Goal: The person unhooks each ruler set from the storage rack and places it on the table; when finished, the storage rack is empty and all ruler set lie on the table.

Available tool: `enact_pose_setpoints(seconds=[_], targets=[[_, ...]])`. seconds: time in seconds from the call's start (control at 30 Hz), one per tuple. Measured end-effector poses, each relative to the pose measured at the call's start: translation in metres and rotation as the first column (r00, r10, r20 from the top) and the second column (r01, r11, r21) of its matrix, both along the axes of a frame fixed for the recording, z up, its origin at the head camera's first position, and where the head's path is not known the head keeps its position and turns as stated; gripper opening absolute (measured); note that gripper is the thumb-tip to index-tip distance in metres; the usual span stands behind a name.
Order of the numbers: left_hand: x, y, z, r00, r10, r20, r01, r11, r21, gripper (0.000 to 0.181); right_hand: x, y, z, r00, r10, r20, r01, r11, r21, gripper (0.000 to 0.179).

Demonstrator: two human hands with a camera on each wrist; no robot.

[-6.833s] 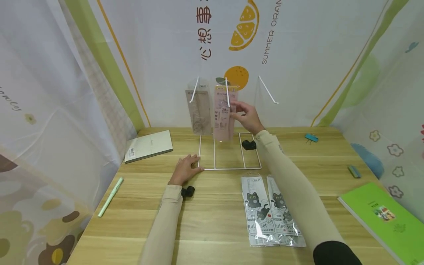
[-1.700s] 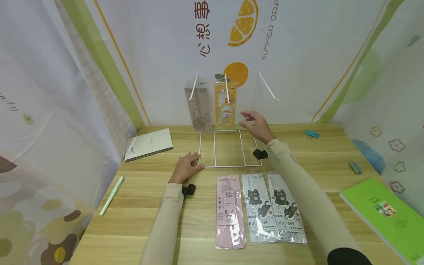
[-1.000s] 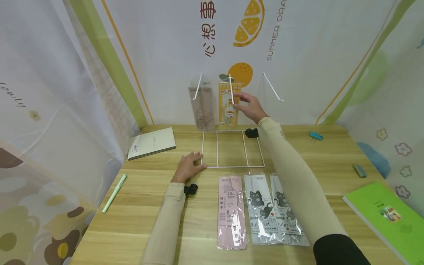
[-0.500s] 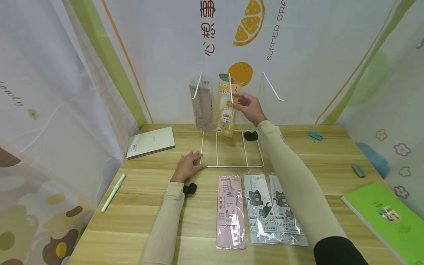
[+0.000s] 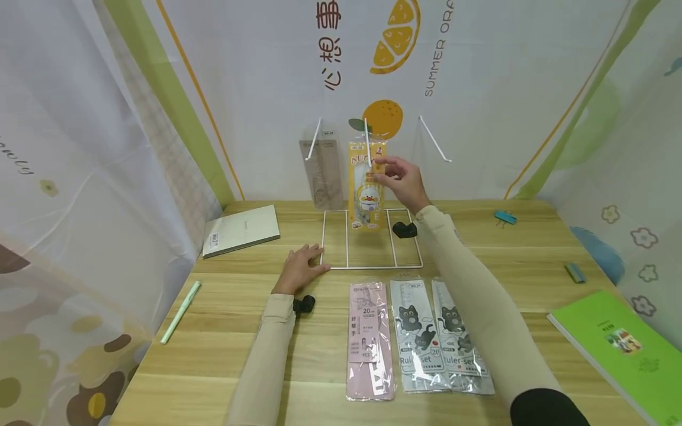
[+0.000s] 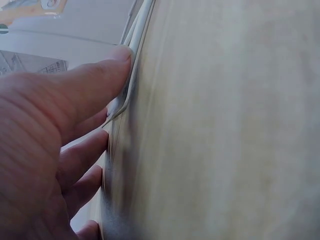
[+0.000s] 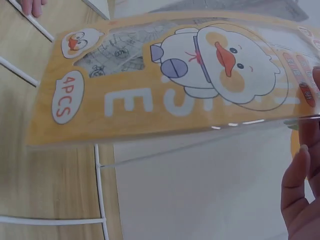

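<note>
Yellow duck pack [image 5: 358, 204] pinched at its right edge by right hand [image 5: 406, 184], thumb and fingers clamped on it. Pack upright just left of that hand, at the middle hook [image 5: 366, 135]; can't tell if its top flap is threaded on. Left hand [image 5: 298, 270] lower and left of right hand, fingers apart, resting on near left corner of rack [image 5: 373, 268]. Grey pack [image 5: 326, 177] hangs at left hook [image 5: 313, 142], left of right hand past the duck pack. Nearer the person and right of left hand: pink pack [image 5: 362, 378], two cat packs [image 5: 418, 349], flat on table [image 5: 319, 367]. Notebook [image 5: 245, 231] and pen [image 5: 181, 312] left of left hand; clip [image 5: 505, 217] and green book [image 5: 591, 319] right of right hand.

Step in hand, judged: working the duck pack along the middle hook, probably off, given packs already on the table. Next move seems to call for right hand easing the flap past the hook tip without bending it, left hand steadying the rack
</note>
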State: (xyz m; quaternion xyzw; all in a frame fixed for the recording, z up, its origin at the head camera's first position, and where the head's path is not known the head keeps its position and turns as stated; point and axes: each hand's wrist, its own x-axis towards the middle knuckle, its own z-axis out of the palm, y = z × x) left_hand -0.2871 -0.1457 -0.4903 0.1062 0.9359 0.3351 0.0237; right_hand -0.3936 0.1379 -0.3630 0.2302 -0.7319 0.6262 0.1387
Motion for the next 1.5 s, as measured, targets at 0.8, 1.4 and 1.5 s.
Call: enact_pose_setpoints(seconds=[0.8, 1.4, 1.5], targets=[[0.0, -0.002, -0.002, 0.999, -0.024, -0.04, 0.024, 1.0, 0.003, 0.059, 0.061, 0.002, -0.019, 0.989, 0.08, -0.124, -0.086, 0.995, -0.044, 0.031], [-0.002, -0.002, -0.003, 1.0, -0.018, -0.018, 0.018, 1.0, 0.018, 0.058, 0.099, 0.004, -0.012, 0.975, 0.102, -0.195, -0.12, 0.989, -0.081, 0.037], [-0.002, -0.003, -0.003, 1.0, -0.019, -0.011, 0.02, 1.0, 0.019, 0.059, 0.104, 0.003, -0.009, 0.971, 0.114, -0.21, -0.134, 0.987, -0.086, 0.037]])
